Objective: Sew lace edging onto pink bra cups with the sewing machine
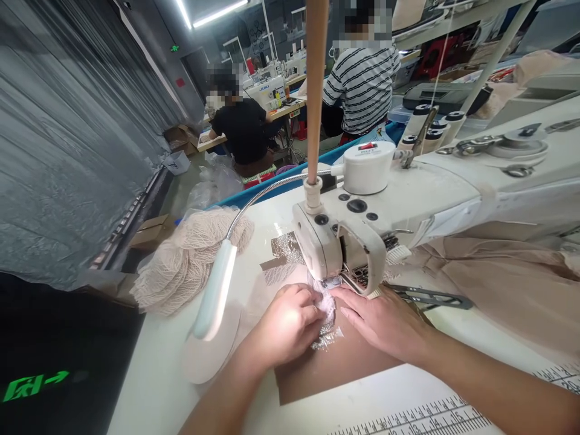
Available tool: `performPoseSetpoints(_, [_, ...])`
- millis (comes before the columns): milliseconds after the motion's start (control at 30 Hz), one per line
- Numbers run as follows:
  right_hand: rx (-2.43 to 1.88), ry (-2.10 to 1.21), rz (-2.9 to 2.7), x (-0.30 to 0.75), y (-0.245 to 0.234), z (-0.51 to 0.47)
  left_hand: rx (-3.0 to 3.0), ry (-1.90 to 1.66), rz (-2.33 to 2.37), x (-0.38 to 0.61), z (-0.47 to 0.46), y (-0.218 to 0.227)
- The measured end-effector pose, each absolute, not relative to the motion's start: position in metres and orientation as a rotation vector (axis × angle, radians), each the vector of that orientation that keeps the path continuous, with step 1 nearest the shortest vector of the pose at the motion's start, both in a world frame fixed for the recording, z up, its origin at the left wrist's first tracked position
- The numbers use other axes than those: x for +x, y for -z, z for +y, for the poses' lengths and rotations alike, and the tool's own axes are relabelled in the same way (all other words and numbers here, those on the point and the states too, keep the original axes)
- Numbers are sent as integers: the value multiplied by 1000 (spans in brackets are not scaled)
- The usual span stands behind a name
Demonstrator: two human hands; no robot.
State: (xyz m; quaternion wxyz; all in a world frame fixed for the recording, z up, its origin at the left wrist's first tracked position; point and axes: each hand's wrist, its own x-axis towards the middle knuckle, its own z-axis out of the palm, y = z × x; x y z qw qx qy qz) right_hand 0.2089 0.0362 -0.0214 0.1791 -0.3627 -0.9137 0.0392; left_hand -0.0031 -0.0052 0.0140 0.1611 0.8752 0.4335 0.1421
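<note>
A white sewing machine (408,199) stands on the white table (163,374), its needle end facing me. Under the needle lies a small piece of pale lace (327,314). My left hand (285,326) has its fingers curled and pinching the lace just left of the needle. My right hand (385,323) lies flat with fingers stretched out, pressing the lace's right side beside the presser foot. A brown sheet (335,368) lies under both hands.
A gooseneck lamp (216,290) hangs over the table's left part. A heap of pale lace pieces (185,260) sits at the far left. Beige fabric (507,284) is spread under the machine arm, with scissors (430,297) near it. Two people sit at machines behind.
</note>
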Motion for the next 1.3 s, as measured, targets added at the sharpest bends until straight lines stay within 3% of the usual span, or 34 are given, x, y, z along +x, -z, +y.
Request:
performPoseSetpoints(200, [-829,-222,-2578,206,25,34,2473,-537,1149,1,-2,-6])
performPoseSetpoints(567, [-532,-281,-2637,214,29,35,2554,-317,1416,-4,-2,-6])
performPoseSetpoints(1300, [-636,-250,-2533,215,25,39,2263,-462,1667,10,-6,5])
